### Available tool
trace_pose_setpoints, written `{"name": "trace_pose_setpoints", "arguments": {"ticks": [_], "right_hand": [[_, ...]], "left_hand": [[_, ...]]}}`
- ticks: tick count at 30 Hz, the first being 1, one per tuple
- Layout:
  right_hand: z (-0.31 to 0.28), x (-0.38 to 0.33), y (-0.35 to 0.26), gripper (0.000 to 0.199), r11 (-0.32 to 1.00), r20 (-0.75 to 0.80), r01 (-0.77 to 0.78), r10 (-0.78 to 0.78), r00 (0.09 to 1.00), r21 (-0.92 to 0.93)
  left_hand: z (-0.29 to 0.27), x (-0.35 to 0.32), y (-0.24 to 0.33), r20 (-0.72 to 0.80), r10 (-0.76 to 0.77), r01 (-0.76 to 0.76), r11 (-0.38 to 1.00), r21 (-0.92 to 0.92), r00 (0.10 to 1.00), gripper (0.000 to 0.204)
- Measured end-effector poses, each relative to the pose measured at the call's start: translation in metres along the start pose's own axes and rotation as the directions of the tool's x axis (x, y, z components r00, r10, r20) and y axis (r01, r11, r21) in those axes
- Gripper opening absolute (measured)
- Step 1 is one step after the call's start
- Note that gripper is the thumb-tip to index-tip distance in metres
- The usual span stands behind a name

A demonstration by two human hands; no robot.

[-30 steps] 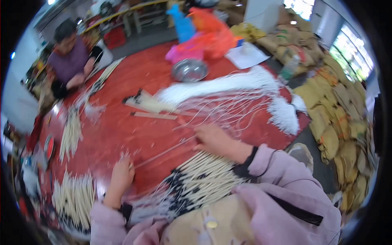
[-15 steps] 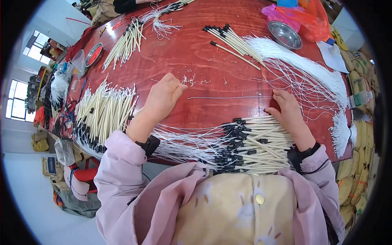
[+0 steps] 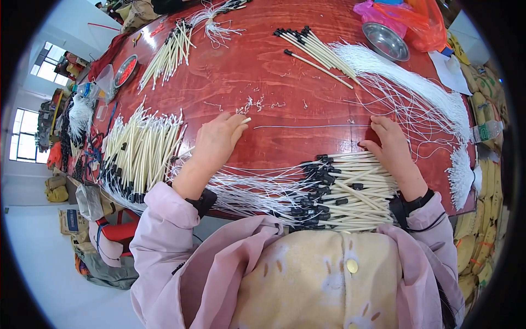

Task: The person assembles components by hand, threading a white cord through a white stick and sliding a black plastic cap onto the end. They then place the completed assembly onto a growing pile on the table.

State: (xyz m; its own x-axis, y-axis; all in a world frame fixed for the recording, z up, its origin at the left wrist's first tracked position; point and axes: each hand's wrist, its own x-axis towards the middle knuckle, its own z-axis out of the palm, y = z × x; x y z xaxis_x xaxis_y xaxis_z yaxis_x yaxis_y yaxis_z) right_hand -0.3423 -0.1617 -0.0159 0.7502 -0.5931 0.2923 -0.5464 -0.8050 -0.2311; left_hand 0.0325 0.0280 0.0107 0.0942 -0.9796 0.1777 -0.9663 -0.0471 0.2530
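My left hand [image 3: 215, 143] is closed around a thin cream stick, whose tip [image 3: 246, 120] pokes out past the fingers; most of the stick is hidden. To the right, my right hand [image 3: 392, 147] has its thumb apart from its curled fingers. A single white cord [image 3: 312, 126] stretches straight across the red table, its right end meeting those fingertips. Below that hand lies a pile of cream sticks [image 3: 359, 189] with black end caps. White strings [image 3: 246, 189] trail left from the caps, passing below my left wrist.
Another heap of cream sticks [image 3: 145, 148] lies at left. White thread scraps [image 3: 252, 104] are scattered mid-table. Capped sticks [image 3: 320, 52] and a white cord bundle [image 3: 405, 74] lie at far right, near a metal bowl [image 3: 386, 41]. A dish of red pieces [image 3: 126, 71] stands at far left.
My left hand has come down toward me and turned, and the stick's tip now shows beyond its fingers. The right hand stays by the cord. The whole view has shifted slightly.
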Motion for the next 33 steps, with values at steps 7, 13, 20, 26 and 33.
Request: {"name": "trace_pose_setpoints", "arguments": {"ticks": [7, 13, 20, 26, 33], "right_hand": [[-0.001, 0.001, -0.001, 0.049, 0.999, 0.052, -0.053, 0.053, 0.997, 0.005], [0.001, 0.000, 0.001, 0.049, 0.999, 0.044, -0.041, 0.042, 0.998, -0.012], [-0.001, 0.002, -0.003, 0.049, 0.999, 0.048, -0.045, 0.046, 0.998, -0.019], [0.000, 0.000, -0.001, 0.049, 0.999, 0.057, -0.048, 0.049, 0.997, -0.008], [-0.002, 0.001, 0.002, 0.053, 0.998, 0.085, -0.014, 0.019, 0.996, -0.054]], "left_hand": [[0.006, -0.005, 0.006, 0.110, -0.196, 0.188, 0.979, 0.076, 0.974, 0.015], [0.012, -0.010, -0.004, 0.053, -0.117, 0.121, 0.989, -0.079, 0.992, 0.013], [0.015, -0.013, -0.002, 0.055, -0.112, 0.118, 0.986, -0.119, 0.992, 0.011], [0.017, -0.010, 0.001, 0.043, -0.115, 0.120, 0.982, -0.143, 0.992, 0.011], [0.024, 0.006, 0.008, 0.047, -0.032, 0.036, 0.996, -0.085, 0.998, 0.012]]}}
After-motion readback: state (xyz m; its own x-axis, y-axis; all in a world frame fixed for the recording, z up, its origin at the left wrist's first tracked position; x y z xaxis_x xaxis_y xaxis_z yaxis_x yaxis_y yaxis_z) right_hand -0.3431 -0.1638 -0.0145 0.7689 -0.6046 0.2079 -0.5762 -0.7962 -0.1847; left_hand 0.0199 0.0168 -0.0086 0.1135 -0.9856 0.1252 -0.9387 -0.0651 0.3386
